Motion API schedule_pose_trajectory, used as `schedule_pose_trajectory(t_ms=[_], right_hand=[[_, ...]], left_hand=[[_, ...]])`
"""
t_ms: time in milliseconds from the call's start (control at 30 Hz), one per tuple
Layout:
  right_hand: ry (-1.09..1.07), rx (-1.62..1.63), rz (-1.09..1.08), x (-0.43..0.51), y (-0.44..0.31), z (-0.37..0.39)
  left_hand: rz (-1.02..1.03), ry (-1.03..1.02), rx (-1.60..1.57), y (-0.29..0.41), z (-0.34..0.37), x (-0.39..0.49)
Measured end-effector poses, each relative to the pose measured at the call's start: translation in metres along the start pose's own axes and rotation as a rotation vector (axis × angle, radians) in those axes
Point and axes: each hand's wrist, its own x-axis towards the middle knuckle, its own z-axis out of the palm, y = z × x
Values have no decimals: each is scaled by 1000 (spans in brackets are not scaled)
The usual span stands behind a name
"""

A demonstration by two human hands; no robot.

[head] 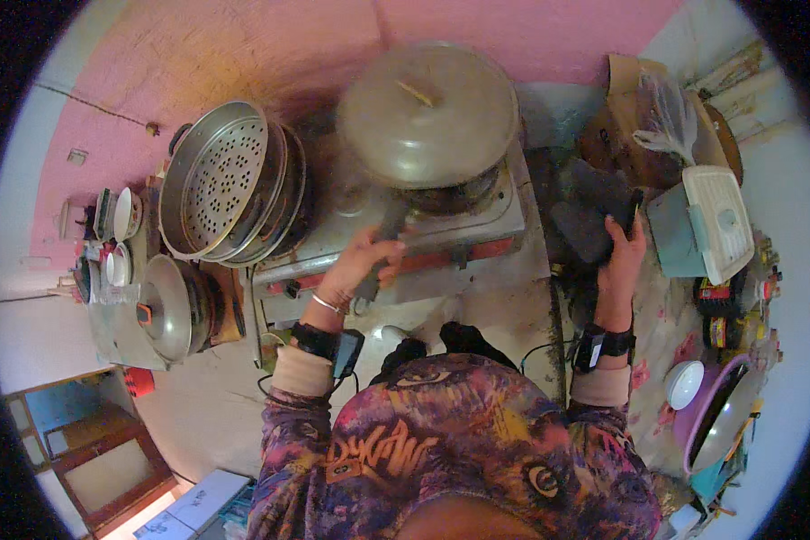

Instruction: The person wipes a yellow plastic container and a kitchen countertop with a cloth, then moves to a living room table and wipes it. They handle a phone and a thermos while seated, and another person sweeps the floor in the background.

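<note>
My left hand (366,262) is closed around the dark handle (393,219) of a large pan on the gas stove (472,236). A domed metal lid (432,128) with a bar knob covers the pan, so its contents are hidden. To the right, beyond the stove's side, my right hand (622,250) grips a dark object (584,216) by its near edge. Blur and dim light leave its exact kind unclear.
A perforated steamer pot (219,179) leans left of the stove, above a lidded pan (169,307). On the right are a lidded plastic box (715,223), a cardboard box (624,128), several bottles (719,331), a white bowl (685,385) and a purple basin (688,432).
</note>
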Motion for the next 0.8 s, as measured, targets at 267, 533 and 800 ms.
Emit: schedule_pose_trajectory(t_ms=[267, 533, 800], right_hand=[[27, 72, -71, -2, -2, -18], [91, 122, -31, -3, 21, -42], [91, 114, -49, -4, 27, -49]], left_hand=[[45, 35, -6, 99, 4, -33], [64, 47, -65, 124, -3, -52], [-4, 137, 140, 64, -5, -38]])
